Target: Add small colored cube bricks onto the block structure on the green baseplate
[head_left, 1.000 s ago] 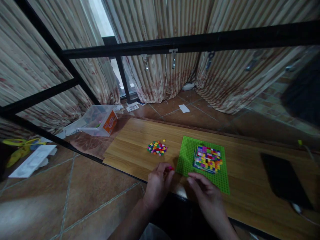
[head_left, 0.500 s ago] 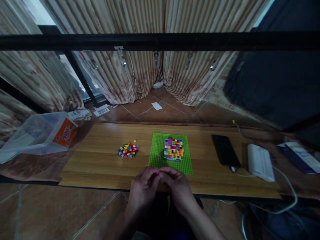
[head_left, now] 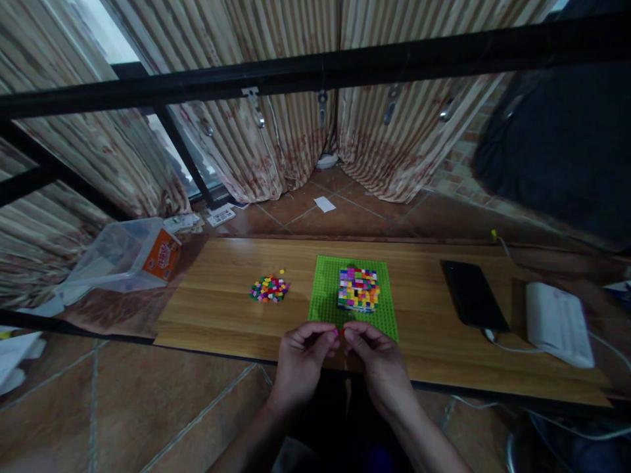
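Observation:
Close to the table's front edge, my left hand [head_left: 304, 358] pinches a small pink brick [head_left: 336, 332] between thumb and forefinger. Just beside it, my right hand [head_left: 380, 358] is closed on a small red brick [head_left: 344, 333]. The fingertips partly hide both pieces, and a narrow gap parts the two hands. Beyond them lies a green baseplate [head_left: 325, 282], its front edge partly covered by my hands. On it stands a multicoloured block of toy bricks [head_left: 359, 290]. To the left, a pile of loose bricks [head_left: 269, 289] rests on the wooden table, one yellow brick [head_left: 282, 271] apart from it.
On the table's right side lie a black phone [head_left: 473, 295] with a cable and a white box-shaped device [head_left: 559, 324]. A clear plastic bin [head_left: 121, 253] with an orange label sits left of the wooden table top [head_left: 207, 295]. A black rail [head_left: 296, 69] crosses beyond.
My hands have drawn slightly apart, and a red brick now shows at my right fingertips beside the pink one. The whole view has shifted and tilted, so the table appears further right.

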`<state>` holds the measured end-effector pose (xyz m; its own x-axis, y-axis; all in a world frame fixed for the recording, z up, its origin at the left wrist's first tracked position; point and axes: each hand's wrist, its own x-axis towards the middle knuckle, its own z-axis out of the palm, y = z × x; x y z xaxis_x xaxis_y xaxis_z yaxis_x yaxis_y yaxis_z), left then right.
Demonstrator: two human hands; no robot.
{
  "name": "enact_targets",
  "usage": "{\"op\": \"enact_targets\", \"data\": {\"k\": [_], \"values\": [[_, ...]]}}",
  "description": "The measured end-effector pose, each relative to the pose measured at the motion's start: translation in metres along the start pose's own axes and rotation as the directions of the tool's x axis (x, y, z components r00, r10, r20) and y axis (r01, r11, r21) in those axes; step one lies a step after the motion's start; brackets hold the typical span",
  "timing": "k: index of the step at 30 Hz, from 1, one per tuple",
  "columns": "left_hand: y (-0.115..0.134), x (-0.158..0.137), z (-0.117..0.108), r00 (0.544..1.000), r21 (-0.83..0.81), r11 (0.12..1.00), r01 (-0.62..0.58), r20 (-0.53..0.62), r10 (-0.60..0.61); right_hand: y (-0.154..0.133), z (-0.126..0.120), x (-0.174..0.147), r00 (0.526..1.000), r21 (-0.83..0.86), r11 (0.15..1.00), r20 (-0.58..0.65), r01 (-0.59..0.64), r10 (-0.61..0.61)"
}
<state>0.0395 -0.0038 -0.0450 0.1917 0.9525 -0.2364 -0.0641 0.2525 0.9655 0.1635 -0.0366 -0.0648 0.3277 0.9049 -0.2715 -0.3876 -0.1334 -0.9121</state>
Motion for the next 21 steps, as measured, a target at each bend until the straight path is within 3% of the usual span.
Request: {"op": "enact_targets", "data": {"k": [10,21], "values": [[0.008,-0.007,0.003,0.998,-0.018,0.998,-0.055,0.038,0.055,-0.012,0.003,-0.003,0.999,-0.026,0.999,0.004,0.039,-0.039],[0.011,-0.011,0.002,0.98,0.144,0.97,-0.198,0.055,0.192,-0.018,0.0,-0.009,0.998,-0.098,0.994,-0.034,0.049,-0.053]]}}
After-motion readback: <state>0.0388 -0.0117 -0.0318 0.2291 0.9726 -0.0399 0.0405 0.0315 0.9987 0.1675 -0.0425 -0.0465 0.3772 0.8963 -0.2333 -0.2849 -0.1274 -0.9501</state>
